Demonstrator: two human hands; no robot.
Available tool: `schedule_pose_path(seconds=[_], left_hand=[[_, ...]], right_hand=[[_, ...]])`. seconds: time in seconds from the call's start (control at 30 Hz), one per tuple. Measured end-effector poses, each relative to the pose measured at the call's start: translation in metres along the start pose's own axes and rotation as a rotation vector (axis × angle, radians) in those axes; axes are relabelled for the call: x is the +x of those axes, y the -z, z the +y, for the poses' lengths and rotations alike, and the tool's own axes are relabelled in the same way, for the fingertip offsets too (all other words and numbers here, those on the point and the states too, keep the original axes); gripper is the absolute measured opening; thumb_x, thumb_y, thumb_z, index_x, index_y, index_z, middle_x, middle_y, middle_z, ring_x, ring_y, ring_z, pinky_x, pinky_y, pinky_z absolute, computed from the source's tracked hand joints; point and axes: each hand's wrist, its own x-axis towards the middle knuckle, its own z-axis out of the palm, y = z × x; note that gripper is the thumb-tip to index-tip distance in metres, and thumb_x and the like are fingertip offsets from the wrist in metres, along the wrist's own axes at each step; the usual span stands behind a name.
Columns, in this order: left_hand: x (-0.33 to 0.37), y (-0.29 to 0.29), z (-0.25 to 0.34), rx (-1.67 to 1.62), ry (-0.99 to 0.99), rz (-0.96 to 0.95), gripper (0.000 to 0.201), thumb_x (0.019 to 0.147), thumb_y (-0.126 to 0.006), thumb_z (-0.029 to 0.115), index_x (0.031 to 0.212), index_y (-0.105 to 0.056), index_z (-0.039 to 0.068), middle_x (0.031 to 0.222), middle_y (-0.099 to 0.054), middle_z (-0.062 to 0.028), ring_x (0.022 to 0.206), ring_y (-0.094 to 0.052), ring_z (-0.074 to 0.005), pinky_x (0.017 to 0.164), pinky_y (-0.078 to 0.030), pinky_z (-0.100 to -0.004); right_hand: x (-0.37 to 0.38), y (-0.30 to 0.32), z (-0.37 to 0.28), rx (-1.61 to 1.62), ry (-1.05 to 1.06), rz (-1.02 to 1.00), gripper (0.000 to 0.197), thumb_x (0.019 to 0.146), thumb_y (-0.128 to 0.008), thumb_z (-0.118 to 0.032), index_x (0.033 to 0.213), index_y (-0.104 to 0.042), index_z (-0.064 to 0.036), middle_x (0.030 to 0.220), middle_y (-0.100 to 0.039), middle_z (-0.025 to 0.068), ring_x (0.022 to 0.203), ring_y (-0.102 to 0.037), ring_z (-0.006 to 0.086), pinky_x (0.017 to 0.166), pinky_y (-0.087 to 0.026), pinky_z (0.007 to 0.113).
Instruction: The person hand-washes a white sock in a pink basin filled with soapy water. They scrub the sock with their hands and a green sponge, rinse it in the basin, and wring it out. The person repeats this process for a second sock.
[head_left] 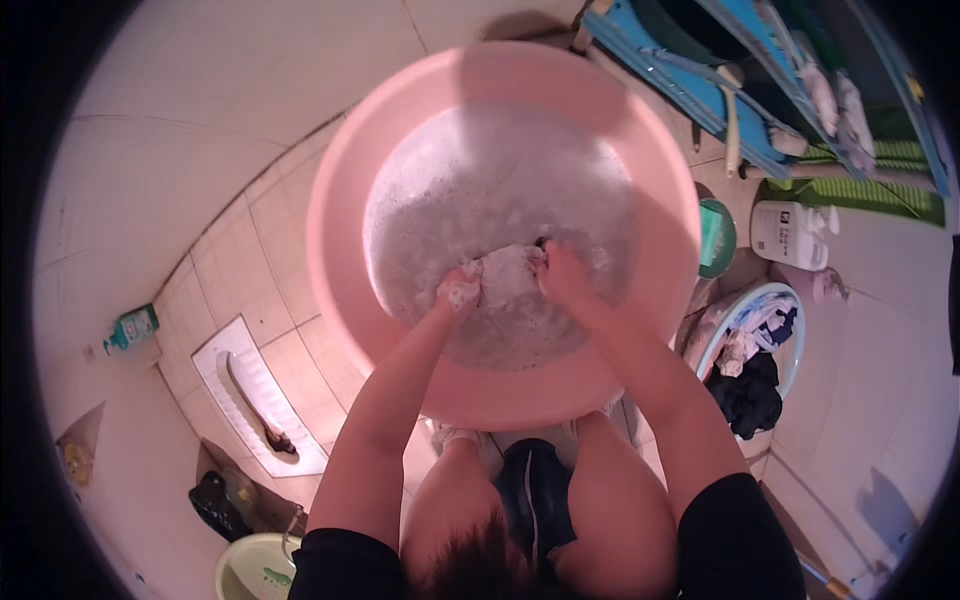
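A large pink tub (pixel 345 270) of cloudy, sudsy water (pixel 500 160) stands right in front of me. Over the water I stretch a wet white cloth (pixel 511 273) between both hands. My left hand (pixel 459 288), flecked with foam, is closed on the cloth's left end. The other end is gripped by my right hand (pixel 562 272), where a small dark patch shows beside the fingers. The cloth's exact kind cannot be made out, and part of it may be under the suds.
Right of the tub stand a basin of clothes (pixel 752 370), a white jug (pixel 790 234) and a green bowl (pixel 716 238). A blue rack (pixel 690 85) rises at the far right. Left are a squat toilet (pixel 258 400) and a green pump bottle (pixel 132 328); a pale green basin (pixel 255 570) sits lower left.
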Motion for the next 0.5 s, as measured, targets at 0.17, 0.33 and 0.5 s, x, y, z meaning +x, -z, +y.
schedule_pose_path(seconds=[0.17, 0.33, 0.5], left_hand=[[0.000, -0.015, -0.012, -0.328, 0.207, -0.146, 0.033, 0.088, -0.042, 0.032, 0.106, -0.053, 0.007, 0.099, -0.057, -0.0141, 0.090, -0.055, -0.0284, 0.075, -0.045, -0.0388], [-0.022, -0.012, 0.032, -1.671, 0.379, -0.464, 0.026, 0.087, -0.044, 0.027, 0.105, -0.053, 0.010, 0.098, -0.056, -0.0100, 0.090, -0.054, -0.0247, 0.072, -0.046, -0.0404], [-0.068, 0.019, 0.064, -2.318, 0.051, -1.021, 0.035, 0.086, -0.047, 0.030, 0.112, -0.050, 0.007, 0.102, -0.055, -0.0109, 0.090, -0.054, -0.0245, 0.075, -0.046, -0.0378]], right_hand=[[0.000, 0.008, 0.008, 0.016, -0.142, -0.494, 0.031, 0.074, -0.057, -0.024, 0.094, -0.055, -0.0007, 0.090, -0.056, 0.0210, 0.087, -0.054, 0.0352, 0.077, -0.044, 0.042], [-0.054, 0.020, -0.074, 0.493, 0.300, -0.043, 0.017, 0.071, -0.059, -0.011, 0.084, -0.052, -0.0031, 0.096, -0.051, 0.0120, 0.080, -0.052, 0.0289, 0.070, -0.043, 0.036], [-0.072, 0.051, -0.133, 0.467, 0.518, 0.116, 0.019, 0.073, -0.060, -0.022, 0.076, -0.053, -0.0044, 0.069, -0.055, 0.0092, 0.063, -0.054, 0.0309, 0.064, -0.043, 0.037]])
